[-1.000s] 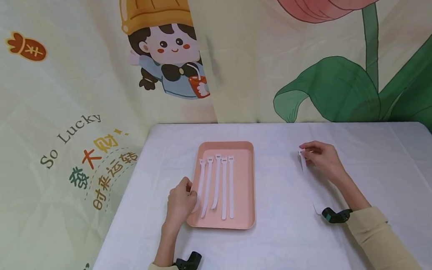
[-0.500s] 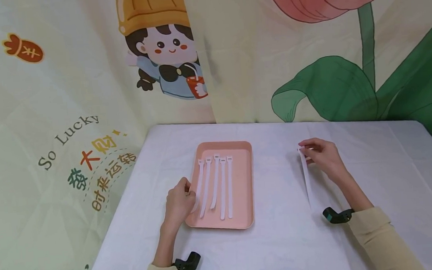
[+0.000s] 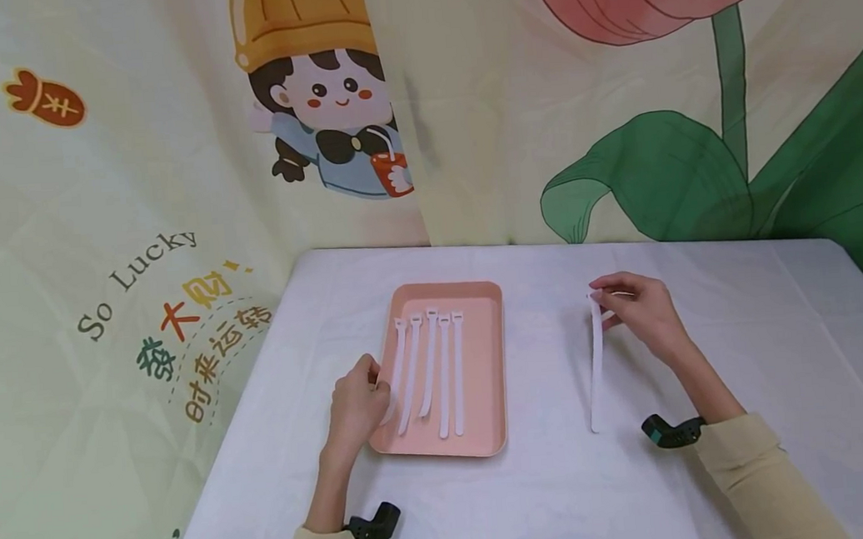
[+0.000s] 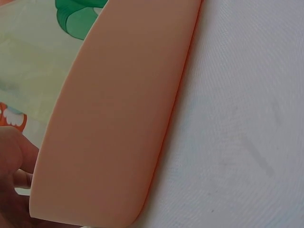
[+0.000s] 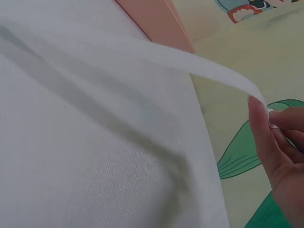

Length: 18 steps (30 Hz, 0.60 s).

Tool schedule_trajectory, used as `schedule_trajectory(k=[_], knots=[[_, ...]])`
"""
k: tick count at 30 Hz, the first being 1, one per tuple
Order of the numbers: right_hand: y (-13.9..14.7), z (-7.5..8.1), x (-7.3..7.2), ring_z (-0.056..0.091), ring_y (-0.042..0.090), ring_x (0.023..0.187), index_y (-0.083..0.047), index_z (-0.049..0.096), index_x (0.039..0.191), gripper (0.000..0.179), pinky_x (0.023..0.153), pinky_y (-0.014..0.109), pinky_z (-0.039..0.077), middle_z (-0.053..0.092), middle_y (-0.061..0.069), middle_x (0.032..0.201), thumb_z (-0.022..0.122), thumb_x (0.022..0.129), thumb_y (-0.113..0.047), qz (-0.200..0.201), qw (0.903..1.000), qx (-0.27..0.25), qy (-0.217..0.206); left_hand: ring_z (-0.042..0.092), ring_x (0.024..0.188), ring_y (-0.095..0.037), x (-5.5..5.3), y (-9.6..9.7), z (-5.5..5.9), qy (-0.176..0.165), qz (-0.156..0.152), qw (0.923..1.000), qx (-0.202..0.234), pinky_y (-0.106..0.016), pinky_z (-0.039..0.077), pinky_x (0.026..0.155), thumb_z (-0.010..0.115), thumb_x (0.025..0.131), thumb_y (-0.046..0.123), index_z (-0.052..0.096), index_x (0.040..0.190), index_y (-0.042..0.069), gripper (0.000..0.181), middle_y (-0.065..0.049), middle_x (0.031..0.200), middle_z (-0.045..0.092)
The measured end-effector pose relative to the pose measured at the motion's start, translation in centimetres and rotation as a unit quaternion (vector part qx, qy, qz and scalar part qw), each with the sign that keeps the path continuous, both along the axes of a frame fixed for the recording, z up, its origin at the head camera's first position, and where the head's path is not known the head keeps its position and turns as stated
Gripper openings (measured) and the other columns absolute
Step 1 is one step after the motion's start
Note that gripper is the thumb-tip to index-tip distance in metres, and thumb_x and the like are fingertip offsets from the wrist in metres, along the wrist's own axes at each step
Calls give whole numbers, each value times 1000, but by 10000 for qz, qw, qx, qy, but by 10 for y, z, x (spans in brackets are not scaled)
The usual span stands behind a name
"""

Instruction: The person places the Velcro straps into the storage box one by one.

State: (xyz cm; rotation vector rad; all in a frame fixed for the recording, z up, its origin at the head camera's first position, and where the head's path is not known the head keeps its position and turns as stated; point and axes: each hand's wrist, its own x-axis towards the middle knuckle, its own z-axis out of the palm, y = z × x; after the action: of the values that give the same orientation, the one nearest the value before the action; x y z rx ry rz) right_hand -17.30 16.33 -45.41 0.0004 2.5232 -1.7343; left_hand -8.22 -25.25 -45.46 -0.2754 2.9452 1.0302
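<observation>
My right hand [image 3: 640, 309] pinches one end of a white cable tie [image 3: 597, 358] between thumb and fingers, to the right of the tray. The tie hangs down toward me, slightly bowed; the right wrist view shows its strip [image 5: 204, 66] curving away from the fingertips over its shadow. At the pink tray [image 3: 487, 366], my left hand [image 3: 358, 400] grips the left rim. Several white cable ties [image 3: 428, 366] lie side by side in the tray, slotted heads at the far end. Another tie [image 3: 389, 408] shows partly beside the left hand. The left wrist view shows the tray's outer wall [image 4: 114, 114].
A white cloth [image 3: 560, 494] covers the table. Behind the table's far edge hangs a printed curtain [image 3: 467, 133] with a cartoon figure and a tulip. A black wrist camera [image 3: 672, 431] sits on the right wrist, and a second camera [image 3: 374, 524] on the left.
The hanging end of the cable tie in my right hand has swung left, and that hand has shifted slightly up and left. My left hand keeps its grip on the tray.
</observation>
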Motion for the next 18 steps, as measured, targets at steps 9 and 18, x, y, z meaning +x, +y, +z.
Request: schedule_trajectory(k=[9,18], knots=[[-8,7,1,68,10,87,-2,64,130,38,76,33,61,65,21,123,66,101,-26,80,9999,-129,-9,49,60,-18,0,1,0,56,-39,10000,-11,-30,36,51,54,87,1,56,93,1,6,-9,75,60],[-26,12,1,69,14,89,-3,66,129,36,75,36,62,66,20,121,67,101,-25,169,9992,-367,24,49,59,-18,1,0,1,6,-15,10000,26,-30,36,51,54,88,1,56,93,1,6,-10,77,61]])
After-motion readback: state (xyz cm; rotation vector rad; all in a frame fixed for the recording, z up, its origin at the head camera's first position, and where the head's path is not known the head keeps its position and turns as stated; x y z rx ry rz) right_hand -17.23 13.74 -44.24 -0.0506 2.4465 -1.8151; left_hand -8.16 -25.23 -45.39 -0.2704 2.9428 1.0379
